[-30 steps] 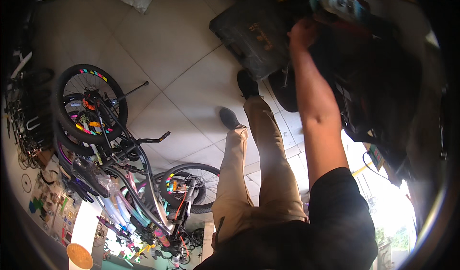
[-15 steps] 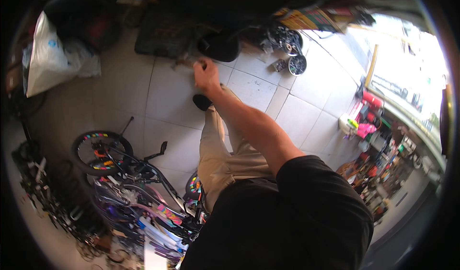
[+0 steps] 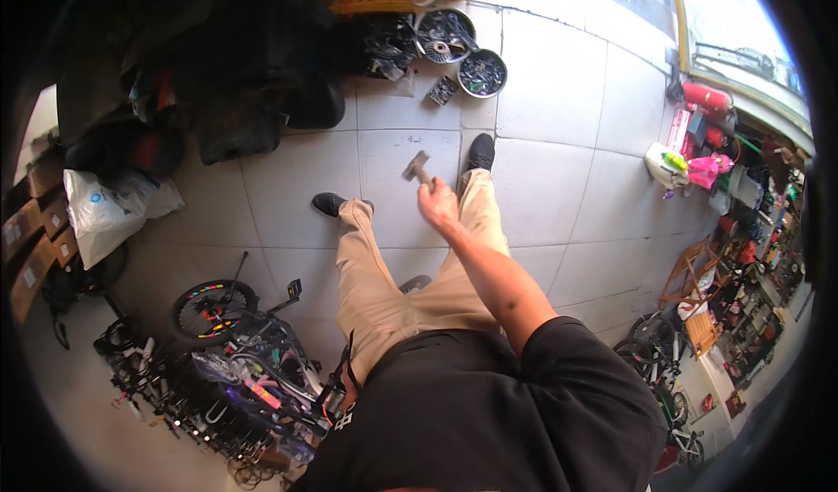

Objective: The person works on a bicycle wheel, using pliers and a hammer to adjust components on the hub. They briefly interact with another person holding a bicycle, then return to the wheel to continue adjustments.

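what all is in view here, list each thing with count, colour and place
hammer: one, greyish-brown, blurred, centre
metal bowls: two, silver, floor at upper middle, holding dark parts
plastic bag: one, white, left
cardboard boxes: several, brown, far left
bicycles: overlapping, count unclear, mostly dark, lower left
cylinders: at least two, red, right
crumpled bag: one, pink, right
slatted seat: one, brown, lower right
floor tiles: many, pale grey, centre
right hand: one, bare, around the hammer's handle
shoes: two, black, centre
trousers: one pair, beige, centre
shirt: one, black, bottom centre
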### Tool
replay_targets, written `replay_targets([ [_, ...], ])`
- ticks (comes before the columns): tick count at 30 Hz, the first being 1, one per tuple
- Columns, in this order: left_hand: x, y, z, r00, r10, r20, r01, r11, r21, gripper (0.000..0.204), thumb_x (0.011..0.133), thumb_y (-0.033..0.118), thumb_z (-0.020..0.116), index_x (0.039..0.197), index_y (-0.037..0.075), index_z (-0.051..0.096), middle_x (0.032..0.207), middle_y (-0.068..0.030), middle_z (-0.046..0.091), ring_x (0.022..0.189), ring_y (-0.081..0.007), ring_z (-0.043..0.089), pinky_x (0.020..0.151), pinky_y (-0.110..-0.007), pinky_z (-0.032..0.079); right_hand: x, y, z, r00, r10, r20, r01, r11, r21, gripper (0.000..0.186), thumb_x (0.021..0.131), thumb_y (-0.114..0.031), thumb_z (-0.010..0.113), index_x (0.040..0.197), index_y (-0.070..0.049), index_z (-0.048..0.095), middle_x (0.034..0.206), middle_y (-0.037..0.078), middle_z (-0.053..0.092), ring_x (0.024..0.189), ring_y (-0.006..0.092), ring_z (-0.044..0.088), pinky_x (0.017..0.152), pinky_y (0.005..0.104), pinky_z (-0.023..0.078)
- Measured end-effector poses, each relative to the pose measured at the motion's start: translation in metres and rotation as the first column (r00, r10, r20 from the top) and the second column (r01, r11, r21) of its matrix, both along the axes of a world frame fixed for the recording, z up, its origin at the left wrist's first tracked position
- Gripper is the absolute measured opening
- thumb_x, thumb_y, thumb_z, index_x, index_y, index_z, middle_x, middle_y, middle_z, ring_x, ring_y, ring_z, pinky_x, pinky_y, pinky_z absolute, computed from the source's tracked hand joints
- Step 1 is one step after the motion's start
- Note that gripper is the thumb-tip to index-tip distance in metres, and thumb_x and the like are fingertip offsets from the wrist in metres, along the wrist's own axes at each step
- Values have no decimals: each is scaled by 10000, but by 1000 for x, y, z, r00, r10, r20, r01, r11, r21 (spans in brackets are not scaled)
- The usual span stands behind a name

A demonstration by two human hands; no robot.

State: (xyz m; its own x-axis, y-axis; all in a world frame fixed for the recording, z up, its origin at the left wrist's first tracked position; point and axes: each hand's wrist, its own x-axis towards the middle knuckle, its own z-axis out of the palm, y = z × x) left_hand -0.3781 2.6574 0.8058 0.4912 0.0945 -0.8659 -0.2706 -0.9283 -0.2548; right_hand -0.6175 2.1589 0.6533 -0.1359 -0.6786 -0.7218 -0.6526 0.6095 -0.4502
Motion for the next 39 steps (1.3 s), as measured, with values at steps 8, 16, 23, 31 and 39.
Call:
replay_targets([
  [8, 3, -175, -13, 941, -134, 311, 180, 976, -125, 571, 945, 280, 729, 1394, -55, 618, 1340, -268, 704, 1224, -402, 689, 1075, -448, 527, -237, -48, -82, 959, -187, -213, 201, 979, 44, 453, 992, -358, 576, 1313, -45, 634, 1166, 311, 731, 1097, 503, 712, 991, 567, 555],
  [16, -44, -531, -173, 894, -409, 180, 442, 747, -496, 565, 977, 321, 764, 1421, -2, 630, 1225, -184, 757, 1116, -300, 730, 987, -420, 568, -426, -148, -108, 924, -57, -378, 103, 989, 102, 513, 1001, -347, 580, 1433, -73, 625, 1298, 275, 711, 1234, 464, 674, 1076, 529, 524],
  [23, -247, -686, -307, 892, -451, -31, 334, 705, -626, 424, 963, 353, 793, 1217, 14, 778, 1075, -121, 804, 1014, -208, 745, 929, -363, 573, -511, -189, -185, 914, 197, -354, -126, 969, 214, 406, 1001, -259, 574, 1344, -51, 638, 1190, 292, 738, 1167, 485, 688, 1039, 571, 533],
  [31, -406, -744, -495, 970, -152, -190, 20, 830, -557, 325, 1015, 273, 754, 1168, -13, 769, 788, -76, 747, 586, -162, 675, 527, -346, 546, -554, -173, -235, 863, 438, -252, -353, 879, 320, 381, 1018, -199, 607, 1348, -9, 592, 1025, 274, 752, 979, 480, 727, 881, 582, 570],
  [39, -452, -779, -596, 986, 167, -2, -153, 895, -419, 374, 1006, 207, 766, 1263, -48, 676, 866, -135, 734, 555, -182, 680, 400, -327, 478, -559, -162, -238, 868, 419, -267, -394, 908, 145, 353, 1025, -174, 623, 1336, -11, 580, 978, 248, 754, 842, 466, 737, 785, 569, 587],
])
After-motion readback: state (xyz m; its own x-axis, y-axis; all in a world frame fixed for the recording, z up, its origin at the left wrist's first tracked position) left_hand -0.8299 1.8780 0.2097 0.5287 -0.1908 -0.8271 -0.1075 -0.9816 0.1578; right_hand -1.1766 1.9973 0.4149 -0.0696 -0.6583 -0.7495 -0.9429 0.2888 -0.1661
